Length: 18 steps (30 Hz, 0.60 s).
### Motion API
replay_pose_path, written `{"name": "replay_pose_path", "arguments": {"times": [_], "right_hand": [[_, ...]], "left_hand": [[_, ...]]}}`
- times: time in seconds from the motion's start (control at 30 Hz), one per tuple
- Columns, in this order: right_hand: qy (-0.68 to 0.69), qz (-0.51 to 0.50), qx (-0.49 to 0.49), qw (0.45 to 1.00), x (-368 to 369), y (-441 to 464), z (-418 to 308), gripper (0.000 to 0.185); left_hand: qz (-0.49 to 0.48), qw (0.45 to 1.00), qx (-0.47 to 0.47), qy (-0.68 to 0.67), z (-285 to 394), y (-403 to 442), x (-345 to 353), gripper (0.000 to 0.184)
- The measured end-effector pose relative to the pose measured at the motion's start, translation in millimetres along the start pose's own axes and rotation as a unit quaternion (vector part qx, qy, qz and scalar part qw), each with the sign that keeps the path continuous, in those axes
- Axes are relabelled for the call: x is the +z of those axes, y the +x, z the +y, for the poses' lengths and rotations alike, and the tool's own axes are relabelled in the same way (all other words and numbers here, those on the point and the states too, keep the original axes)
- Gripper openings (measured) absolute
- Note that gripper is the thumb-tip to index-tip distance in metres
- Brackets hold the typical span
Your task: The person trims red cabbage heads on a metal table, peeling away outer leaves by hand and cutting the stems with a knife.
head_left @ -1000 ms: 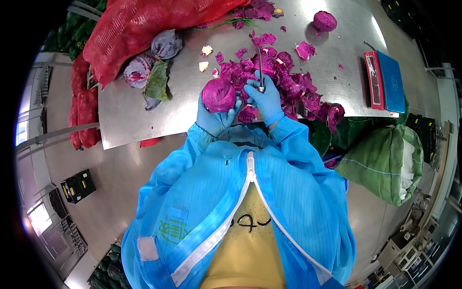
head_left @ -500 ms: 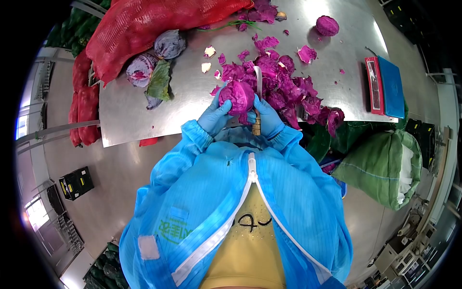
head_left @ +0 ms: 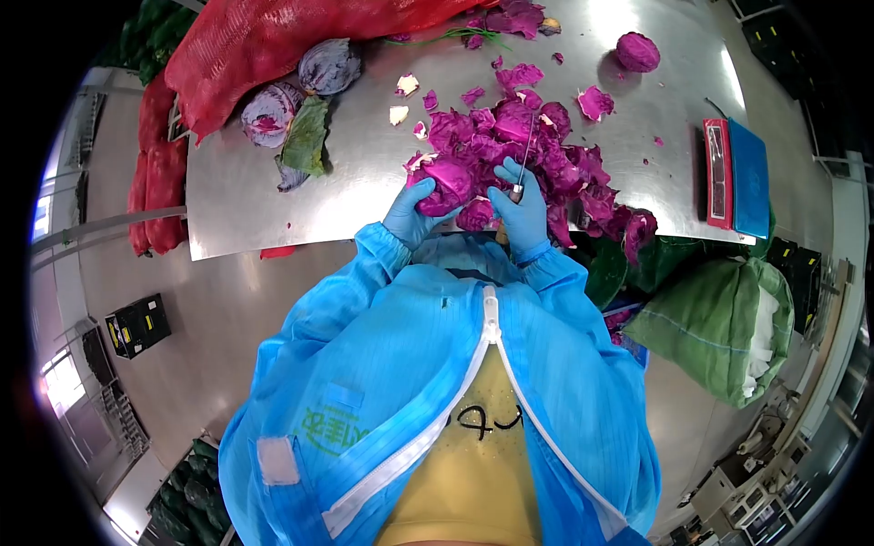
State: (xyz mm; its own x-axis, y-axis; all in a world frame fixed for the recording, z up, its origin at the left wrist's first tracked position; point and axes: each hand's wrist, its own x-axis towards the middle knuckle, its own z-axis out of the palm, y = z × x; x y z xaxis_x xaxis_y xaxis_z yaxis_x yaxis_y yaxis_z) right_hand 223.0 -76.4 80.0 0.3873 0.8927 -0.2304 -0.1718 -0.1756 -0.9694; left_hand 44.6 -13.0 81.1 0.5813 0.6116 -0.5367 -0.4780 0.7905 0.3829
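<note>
A trimmed red cabbage (head_left: 448,187) rests in my gloved left hand (head_left: 411,213), whose fingers curl around its left and lower side. My right hand (head_left: 522,211), also in a blue glove, is closed around a knife (head_left: 525,156). The thin blade points away from me and looks edge-on; part of the wooden handle shows below the fingers. A small gap separates the right hand from the cabbage. Close to both hands lies a heap of purple cabbage leaves (head_left: 583,173) on the metal table (head_left: 355,196).
A red mesh sack (head_left: 246,55) lies at the back left, with two untrimmed cabbages (head_left: 330,66) beside it. Another trimmed cabbage (head_left: 637,53) sits at the back right. A blue-and-red folder (head_left: 748,177) is at the right edge. A green sack (head_left: 706,323) stands below the table's right side.
My right hand has drawn away from the cabbage to the right, turning the knife so its blade appears narrow. The left hand still holds the cabbage, now tilted differently.
</note>
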Motion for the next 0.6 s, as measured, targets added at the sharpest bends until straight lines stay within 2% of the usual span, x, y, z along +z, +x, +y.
{"name": "replay_pose_path", "arguments": {"times": [0.1,0.13,0.17,0.2,0.23,0.27,0.33,0.4,0.43,0.47,0.5,0.53,0.6], "right_hand": [[-0.055,-0.037,-0.007,0.998,-2.4,-3.7,8.5,0.045],[-0.086,-0.067,-0.017,0.994,-1.9,-4.5,8.0,0.046],[-0.142,-0.087,-0.079,0.983,-0.8,-5.1,12.1,0.047],[-0.144,-0.091,-0.078,0.982,1.6,-7.1,11.3,0.047],[-0.162,-0.103,-0.061,0.979,4.8,-9.1,9.9,0.046],[-0.181,-0.114,-0.046,0.976,7.7,-9.1,8.3,0.046],[-0.186,-0.109,-0.005,0.977,9.8,-9.1,9.3,0.057],[0.004,-0.138,0.071,0.988,10.5,-9.5,6.0,0.077],[0.098,-0.156,0.061,0.981,14.6,-8.0,4.0,0.093],[0.116,-0.181,0.033,0.976,13.0,-9.0,-0.1,0.096],[0.163,-0.189,0.023,0.968,13.9,-12.5,-10.8,0.098],[0.209,-0.189,0.008,0.960,12.1,-17.0,-18.5,0.100],[0.256,-0.143,0.024,0.956,-9.0,-24.2,-22.1,0.100]], "left_hand": [[0.010,0.987,0.145,0.075,-5.4,9.1,-16.8,0.075],[0.012,0.987,0.146,0.071,-6.9,12.2,-26.7,0.075],[0.034,0.934,0.250,0.255,-8.3,13.7,-37.3,0.077],[0.056,0.835,0.340,0.428,-6.0,13.0,-37.8,0.079],[0.076,0.774,0.390,0.494,-5.2,11.5,-37.6,0.080],[0.076,0.760,0.385,0.518,-5.5,7.4,-37.2,0.080],[0.069,0.692,0.438,0.570,0.0,2.4,-28.2,0.079],[0.048,0.697,0.447,0.559,-2.1,5.0,-24.7,0.083],[0.041,0.686,0.461,0.562,-4.0,4.7,-18.6,0.086],[0.029,0.675,0.474,0.565,-6.8,4.5,-11.1,0.089],[0.002,0.689,0.461,0.559,-10.6,3.3,-0.9,0.095],[-0.013,0.633,0.487,0.602,-16.0,2.3,12.1,0.102],[-0.101,0.657,0.404,0.629,-16.7,-0.7,37.6,0.110]]}}
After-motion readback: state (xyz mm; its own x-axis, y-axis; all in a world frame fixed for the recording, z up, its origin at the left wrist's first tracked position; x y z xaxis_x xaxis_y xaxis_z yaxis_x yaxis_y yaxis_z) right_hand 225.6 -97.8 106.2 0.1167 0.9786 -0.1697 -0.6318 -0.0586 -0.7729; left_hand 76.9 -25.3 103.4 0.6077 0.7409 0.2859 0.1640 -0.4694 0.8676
